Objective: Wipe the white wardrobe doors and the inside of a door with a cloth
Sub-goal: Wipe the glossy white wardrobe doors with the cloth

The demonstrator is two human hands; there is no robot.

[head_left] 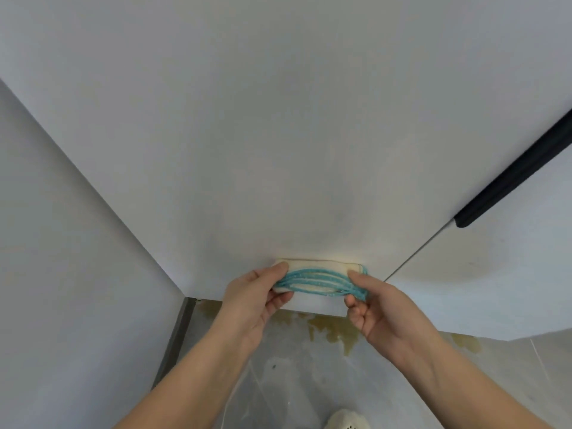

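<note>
Pinching the folded cloth (318, 278) at each end, the left hand (257, 300) and right hand (376, 311) hold its thick stack of blue-edged layers low against the white wardrobe door (278, 134), likely squaring up a firm pad before wiping; stained floor (334, 332) lies just below

Cloth (318, 278) cream-white, layers edged in turquoise stitching with pale flecks. Wardrobe door (278, 134) plain white, faint yellowish tinge just above cloth; neighbouring door (495, 274) white with a dull yellow-brown smudge. Handle strip (513, 171) black. Wall (62, 243) pale grey-white, no pattern. Skirting (173, 345) mid grey. Floor (294, 382) grey, paler streaks, mustard-brown stains (334, 331) along the doors' bottom edge.
</note>
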